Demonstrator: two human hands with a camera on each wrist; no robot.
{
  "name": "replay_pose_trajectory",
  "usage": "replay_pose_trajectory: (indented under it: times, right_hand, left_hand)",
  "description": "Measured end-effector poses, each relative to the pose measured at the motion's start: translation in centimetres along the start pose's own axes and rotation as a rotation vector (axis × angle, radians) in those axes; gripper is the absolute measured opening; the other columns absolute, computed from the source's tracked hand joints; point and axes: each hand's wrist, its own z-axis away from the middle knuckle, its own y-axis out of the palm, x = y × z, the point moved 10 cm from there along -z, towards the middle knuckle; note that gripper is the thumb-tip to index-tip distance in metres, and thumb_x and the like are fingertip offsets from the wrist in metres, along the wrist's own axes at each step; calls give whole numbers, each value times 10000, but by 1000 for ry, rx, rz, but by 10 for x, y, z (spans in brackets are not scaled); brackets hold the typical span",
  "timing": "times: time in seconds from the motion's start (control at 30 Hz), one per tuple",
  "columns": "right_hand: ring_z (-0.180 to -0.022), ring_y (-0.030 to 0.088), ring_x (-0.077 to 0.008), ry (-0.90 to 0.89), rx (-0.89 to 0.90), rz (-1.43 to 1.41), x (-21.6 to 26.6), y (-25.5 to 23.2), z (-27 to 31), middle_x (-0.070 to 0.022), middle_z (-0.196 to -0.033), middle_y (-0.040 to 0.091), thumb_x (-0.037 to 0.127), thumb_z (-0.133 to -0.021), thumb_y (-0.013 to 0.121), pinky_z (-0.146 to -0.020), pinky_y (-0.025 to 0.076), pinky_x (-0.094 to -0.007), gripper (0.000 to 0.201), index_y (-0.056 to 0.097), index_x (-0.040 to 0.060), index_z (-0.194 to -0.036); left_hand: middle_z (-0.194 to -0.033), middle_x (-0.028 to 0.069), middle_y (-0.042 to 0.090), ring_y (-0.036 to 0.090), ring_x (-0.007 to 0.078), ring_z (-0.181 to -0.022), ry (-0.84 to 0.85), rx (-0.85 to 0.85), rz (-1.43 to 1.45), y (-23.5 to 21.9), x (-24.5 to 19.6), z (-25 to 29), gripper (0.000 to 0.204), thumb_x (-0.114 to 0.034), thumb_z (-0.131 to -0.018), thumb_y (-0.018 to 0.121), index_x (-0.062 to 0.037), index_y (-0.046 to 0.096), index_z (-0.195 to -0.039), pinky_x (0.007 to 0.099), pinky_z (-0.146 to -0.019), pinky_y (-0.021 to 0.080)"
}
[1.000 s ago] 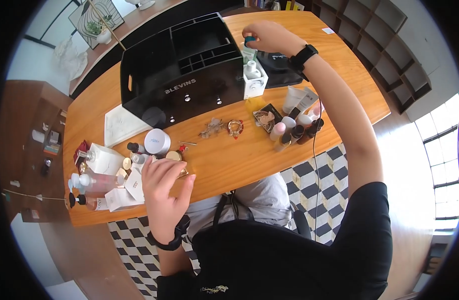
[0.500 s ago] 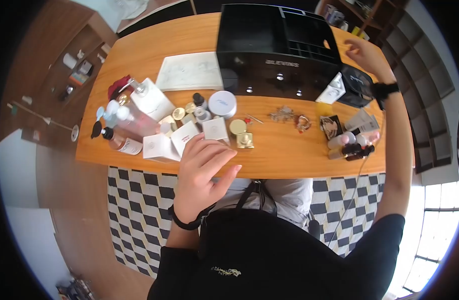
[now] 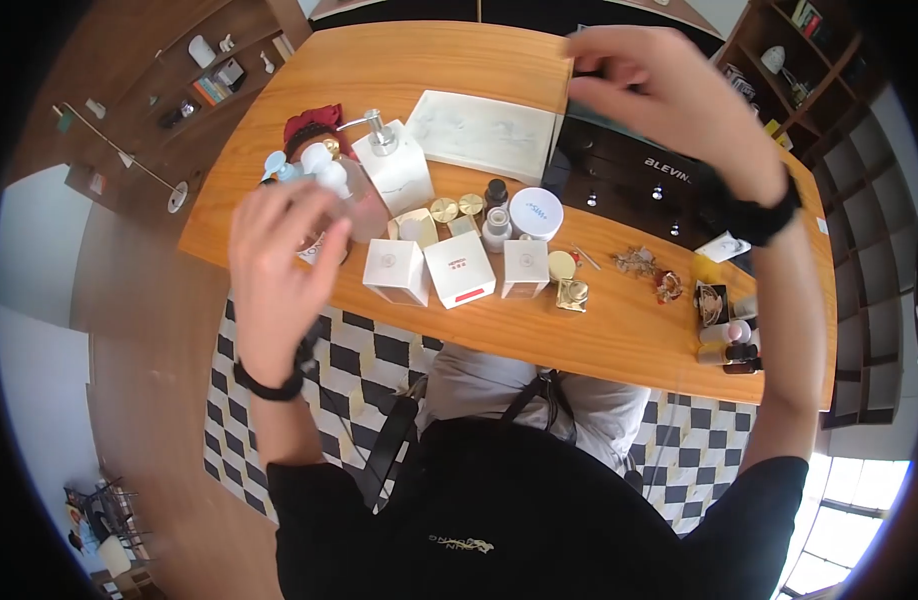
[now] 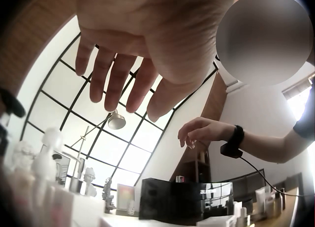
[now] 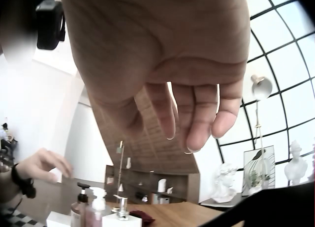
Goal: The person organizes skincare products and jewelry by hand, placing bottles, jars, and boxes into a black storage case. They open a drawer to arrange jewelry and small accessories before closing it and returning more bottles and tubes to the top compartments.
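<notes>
In the head view my left hand [image 3: 284, 270] is raised over the bottles at the table's left end, its relaxed fingers partly hiding a pink pump bottle [image 3: 364, 205]. The left wrist view shows that hand [image 4: 142, 54] with fingers extended and nothing in them. My right hand [image 3: 669, 95] hovers above the black organizer [image 3: 619, 185], blurred and empty, with loosely bent fingers. Beside the pink bottle stands a white square pump bottle [image 3: 394, 170]. White boxes [image 3: 461, 268] and a round white jar [image 3: 536, 213] sit to the right of the left hand.
A white marbled tray [image 3: 484, 130] lies left of the organizer. Jewelry [image 3: 634, 262] and a gold-capped bottle [image 3: 572, 294] are near the front edge. Small bottles [image 3: 729, 340] cluster at the right. A dark red cloth [image 3: 314, 120] lies behind the pump bottles.
My right hand has moved left from the organizer's far right side to above it, with no teal item visible now. My left hand has shifted left to the pump bottles. The head view has turned left.
</notes>
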Motion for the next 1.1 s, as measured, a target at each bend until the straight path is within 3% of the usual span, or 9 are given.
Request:
replay_pose_trajectory:
  times: [0.03, 0.07, 0.13, 0.23, 0.43, 0.53, 0.7, 0.9, 1.1]
  right_hand:
    - [-1017, 763, -323, 11, -11, 42, 12, 19, -17, -188, -1055, 784, 316, -966, 788, -886, 608, -417, 383, 759, 27, -1217]
    - [-1074, 749, -368, -39, -6, 76, 23, 42, -33, -200, -1089, 785, 351, -980, 768, -958, 593, -455, 410, 755, 36, -1244]
    - [-1096, 738, -389, -178, -22, 62, 35, 89, -61, -202, -1134, 780, 382, -995, 736, -971, 580, -480, 425, 749, 40, -1249]
    - [-1124, 725, -395, -70, 148, 138, 46, 140, -100, -215, -1189, 770, 348, -991, 738, -973, 574, -486, 463, 721, 36, -1333]
    - [-1014, 749, -400, -2, 257, -10, 40, 206, -135, -203, -1050, 786, 312, -958, 710, -900, 584, -519, 390, 738, 78, -1269]
    - [-942, 746, -407, 19, 146, -51, 33, 211, -141, -195, -960, 778, 256, -956, 680, -848, 584, -518, 255, 771, 88, -1125]
    - [-894, 719, -422, 35, 178, -7, 36, 205, -144, -206, -897, 744, 206, -945, 655, -801, 571, -509, 192, 757, 44, -939]
    - [-890, 716, -428, 38, 178, -12, 19, 212, -154, -214, -897, 739, 204, -946, 680, -803, 571, -506, 196, 755, 24, -958]
    - [-1002, 773, -418, 216, 71, 22, -14, 145, -152, -235, -1041, 792, 177, -907, 724, -898, 614, -488, 217, 803, 25, -1042]
  left_hand:
    - [-1134, 126, 732, 678, 352, -1061, -5, 1, -3, -2, 12, -8, 271, -135, -856, 838, -26, 765, -1093, 473, -989, 505]
    - [-1166, 127, 730, 675, 355, -1086, -9, 52, -73, 1, 24, -16, 306, -163, -871, 830, -36, 763, -1142, 467, -986, 503]
    - [-1256, 157, 719, 664, 390, -1148, -12, 169, -181, 9, 49, -28, 427, -205, -912, 814, -27, 723, -1290, 444, -985, 517]
    - [-1254, 166, 721, 669, 385, -1149, 50, 306, -221, 26, 70, -42, 501, -239, -902, 811, -47, 705, -1352, 460, -965, 520]
    - [-1121, 190, 758, 701, 398, -1048, -12, 583, -175, 67, 91, -51, 474, -231, -874, 801, -41, 719, -1300, 486, -926, 511]
    - [-1047, 199, 768, 708, 405, -1019, -63, 721, -235, 84, 97, -52, 394, -210, -872, 797, -39, 743, -1222, 499, -920, 510]
    - [-1025, 190, 772, 708, 396, -1025, -40, 668, -222, 87, 97, -54, 342, -188, -864, 797, -42, 760, -1170, 502, -916, 503]
    - [-1011, 187, 770, 695, 383, -1002, 83, 602, -227, 83, 85, -58, 312, -176, -870, 791, -49, 767, -1153, 466, -940, 486]
    - [-969, 184, 758, 684, 383, -981, 84, 482, -193, 58, 72, -83, 235, -175, -871, 789, -33, 753, -1055, 457, -942, 483]
